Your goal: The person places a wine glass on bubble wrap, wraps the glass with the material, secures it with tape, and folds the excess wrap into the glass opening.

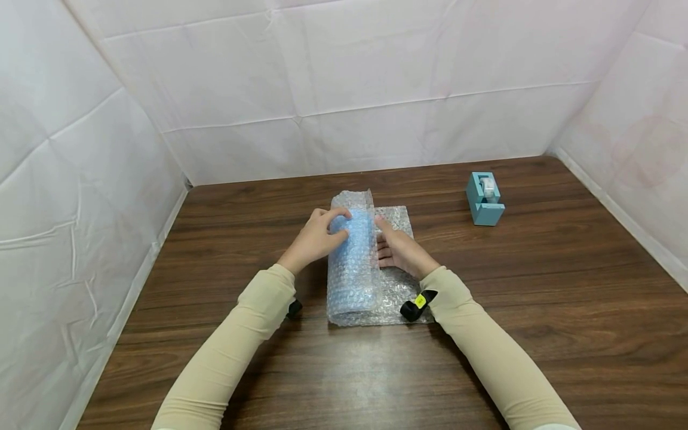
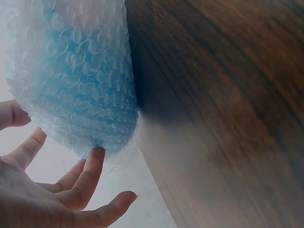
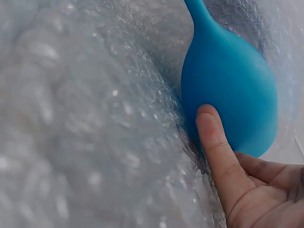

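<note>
From where I'm standing, the wrap (image 1: 352, 286) sits about midway between the left and right edges of the bench (image 1: 548, 310), well short of the far edge. Its left part is folded over the blue item (image 3: 232, 80), which shows hazily through the bubbles; the rest lies flat, running toward the bench's right edge. Seen from the right wrist, the blue item has a narrow neck that swells to a rounded end. The left hand (image 1: 317, 237) reaches in from the side of the bench's left edge, its fingers spread and only a little bent, fingertips resting on the outside of the wrap. The right hand (image 1: 403, 248) is at the opposite side of the fold, thumb over the blue item's rounded end and a finger behind it; whether it truly pinches, I can't tell. A black device (image 1: 414, 309) with a yellow patch sits at that wrist, over the flat wrap. Toward the bench's far right corner, well apart, stands a teal tape dispenser (image 1: 485, 209). White cloth (image 1: 365, 77) hangs behind the far edge.
</note>
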A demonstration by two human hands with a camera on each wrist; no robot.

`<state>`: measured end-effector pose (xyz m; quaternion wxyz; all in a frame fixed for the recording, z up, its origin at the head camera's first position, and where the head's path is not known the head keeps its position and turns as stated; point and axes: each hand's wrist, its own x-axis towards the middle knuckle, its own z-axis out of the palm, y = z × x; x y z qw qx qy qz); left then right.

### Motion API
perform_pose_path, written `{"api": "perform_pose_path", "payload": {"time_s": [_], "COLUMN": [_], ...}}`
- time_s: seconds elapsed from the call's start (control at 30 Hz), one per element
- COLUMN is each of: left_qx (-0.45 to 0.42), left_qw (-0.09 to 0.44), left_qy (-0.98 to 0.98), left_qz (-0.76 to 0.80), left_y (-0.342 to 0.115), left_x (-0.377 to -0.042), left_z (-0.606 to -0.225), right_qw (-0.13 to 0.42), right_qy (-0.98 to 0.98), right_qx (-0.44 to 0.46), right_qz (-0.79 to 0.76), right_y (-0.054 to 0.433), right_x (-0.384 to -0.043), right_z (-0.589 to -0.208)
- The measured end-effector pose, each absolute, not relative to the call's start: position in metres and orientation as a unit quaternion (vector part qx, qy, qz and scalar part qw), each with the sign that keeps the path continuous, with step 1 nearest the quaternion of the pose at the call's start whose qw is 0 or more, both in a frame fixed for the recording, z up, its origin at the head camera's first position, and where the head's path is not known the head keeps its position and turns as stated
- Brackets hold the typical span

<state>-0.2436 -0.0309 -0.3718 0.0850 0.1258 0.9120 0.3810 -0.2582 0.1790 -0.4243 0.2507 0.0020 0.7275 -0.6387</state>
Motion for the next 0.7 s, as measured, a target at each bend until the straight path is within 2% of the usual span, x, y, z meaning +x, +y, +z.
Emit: {"api": "perform_pose_path", "payload": {"time_s": [0.2,0.7], "left_qx": [0.128,0.147], "left_qw": [0.085,0.09], "left_qy": [0.912,0.905], "left_qz": [0.381,0.389], "left_y": [-0.0303,-0.0296], "left_x": [-0.2438,-0.2394], "left_z": [-0.3723,-0.3701], "right_qw": [0.246,0.252], "right_qy": [0.739,0.734], "right_qx": [-0.028,-0.028], "right_qz": [-0.627,-0.631], "right_y": [0.1793,0.1815], "right_x": [-0.2579,-0.2582], "right_z": [-0.4275,-0.4282]}}
